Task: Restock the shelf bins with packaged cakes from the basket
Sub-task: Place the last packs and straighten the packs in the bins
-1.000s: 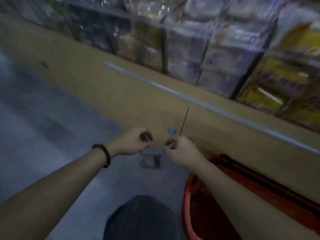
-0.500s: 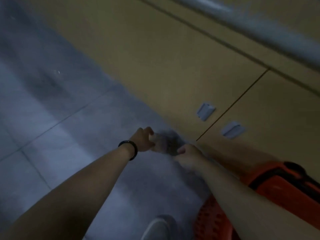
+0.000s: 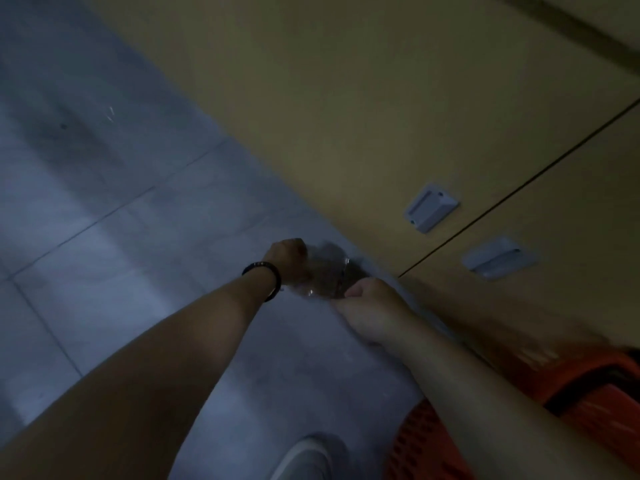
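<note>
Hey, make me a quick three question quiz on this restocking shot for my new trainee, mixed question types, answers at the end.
1. True or false: the left hand and the right hand both grip the clear plastic cake packet.
2. Where is the orange plastic basket? A) low, beside the right forearm B) up in a shelf bin C) hanging from the left hand
3. Fill in: the black wristband sits on the ____ wrist.
Key: 1 true; 2 A; 3 left.

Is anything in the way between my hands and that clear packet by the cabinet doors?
Nothing visible. The left hand and right hand both already grip the clear packet, one at each end, in front of the cabinet doors. The shelf bins are out of view, so that path cannot be judged.
</note>
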